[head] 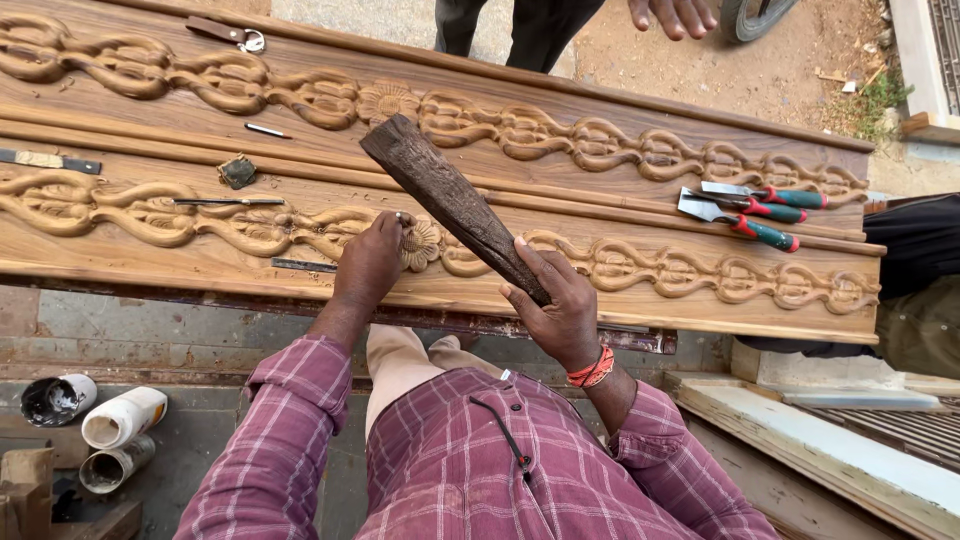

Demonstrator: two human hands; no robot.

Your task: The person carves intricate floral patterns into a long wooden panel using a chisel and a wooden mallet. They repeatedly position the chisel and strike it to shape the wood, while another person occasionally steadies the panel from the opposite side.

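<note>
A woodcarver's right hand (560, 305) grips a dark wooden mallet (450, 200) at centre frame, its head raised toward the upper left, while the left hand (370, 262) closes around a small chisel (402, 217) set on a carved flower (420, 245) of the near wooden panel (640, 300). Three red-and-green-handled chisels (750, 210) lie at right.

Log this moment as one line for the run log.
left hand: holds small tool on flower carving | right hand: grips wooden mallet, raised | chisels: lying on panel, right side
</note>
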